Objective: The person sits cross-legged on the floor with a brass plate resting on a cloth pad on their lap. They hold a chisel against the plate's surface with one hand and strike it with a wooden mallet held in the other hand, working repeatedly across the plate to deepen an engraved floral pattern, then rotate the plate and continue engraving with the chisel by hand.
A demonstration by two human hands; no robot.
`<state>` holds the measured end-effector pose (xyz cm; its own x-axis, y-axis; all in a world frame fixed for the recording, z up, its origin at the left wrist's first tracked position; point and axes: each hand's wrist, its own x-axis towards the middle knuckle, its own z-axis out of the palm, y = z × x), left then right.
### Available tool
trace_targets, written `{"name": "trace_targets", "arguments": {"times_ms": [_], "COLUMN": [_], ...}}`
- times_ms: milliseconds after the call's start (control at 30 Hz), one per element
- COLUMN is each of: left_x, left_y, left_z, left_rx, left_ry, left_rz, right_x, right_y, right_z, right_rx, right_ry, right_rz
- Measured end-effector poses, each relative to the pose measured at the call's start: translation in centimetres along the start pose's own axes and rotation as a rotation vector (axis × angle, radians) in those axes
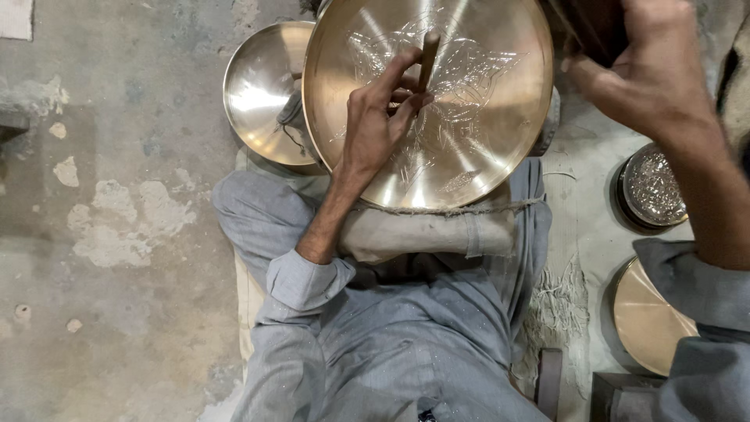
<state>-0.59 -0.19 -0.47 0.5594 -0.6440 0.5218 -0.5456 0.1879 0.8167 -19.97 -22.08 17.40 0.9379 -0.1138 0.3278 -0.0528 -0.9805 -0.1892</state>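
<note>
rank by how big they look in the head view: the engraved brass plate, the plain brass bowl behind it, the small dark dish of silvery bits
1. Engraved round brass plate, largest by far.
2. Plain shiny brass bowl, partly hidden behind the plate, so its full size is unsure.
3. Small dark round dish of silvery bits, smallest.

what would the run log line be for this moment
left hand: holds chisel on engraved brass plate | right hand: raised, grips dark tool | plate on lap | second brass plate behind
</note>
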Motion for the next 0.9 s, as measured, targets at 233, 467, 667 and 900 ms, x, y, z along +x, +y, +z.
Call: {"name": "trace_targets", "arguments": {"times_ms": [233,467,667,900], "left_x": [-0.3,-0.5,-0.6,-0.8], "left_y": [-0.1,0.1,0.3,0.8], "left_z": [0.0,0.1,0.2,0.1], "left_rx": [-0.020,-0.029,-0.045,-0.048], "left_ry": [-0.033,-0.030,0.000,-0.013], "left_rz": [-0.041,-0.092,-0.070,-0.105], "right_x": [-0.6,0.1,1.0,1.8], "right_y": [0.8,-1.4,-1.9,-3.5], "right_z": [-1.6,-2.0,-1.3,-1.9], "right_rx": [-0.018,-0.563,-0.709,-0.415], "right_ry": [-0.052,-0.093,-0.135,-0.187], "right_rz": [0.078,-0.050,-0.161,-0.035]}}
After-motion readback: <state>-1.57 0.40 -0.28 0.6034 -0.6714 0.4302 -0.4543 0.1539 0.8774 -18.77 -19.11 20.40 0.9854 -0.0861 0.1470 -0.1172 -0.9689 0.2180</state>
